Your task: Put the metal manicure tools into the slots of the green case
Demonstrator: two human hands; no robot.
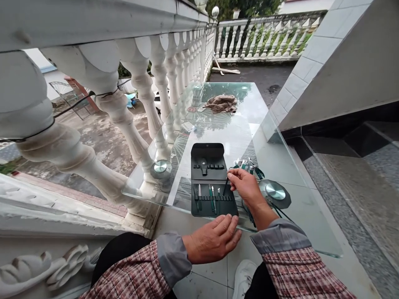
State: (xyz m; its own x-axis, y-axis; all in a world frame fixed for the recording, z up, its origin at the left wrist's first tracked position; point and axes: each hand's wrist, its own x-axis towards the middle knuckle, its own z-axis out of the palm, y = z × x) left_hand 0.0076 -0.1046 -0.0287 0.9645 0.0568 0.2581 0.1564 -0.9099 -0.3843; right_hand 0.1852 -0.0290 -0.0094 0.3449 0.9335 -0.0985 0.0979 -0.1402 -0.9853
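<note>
Glass table (230,131): black case (215,175) lies open at its near edge. Right hand (247,187), 3 o'clock of case, pinches a slim dark tool (225,185); left hand (215,239), 6 o'clock, fingers close together, grip unclear. Loose tools (243,165), 2 o'clock; cloth (221,104), 12 o'clock.

Soft daylight fills the frame, its shadows faint. Pale sky glare and dark reflections wash the upper part of the glass bench (280,162). Balusters (64,147) at the left edge stretch with lens distortion; small tools (200,191) near centre look perhaps slightly soft.
</note>
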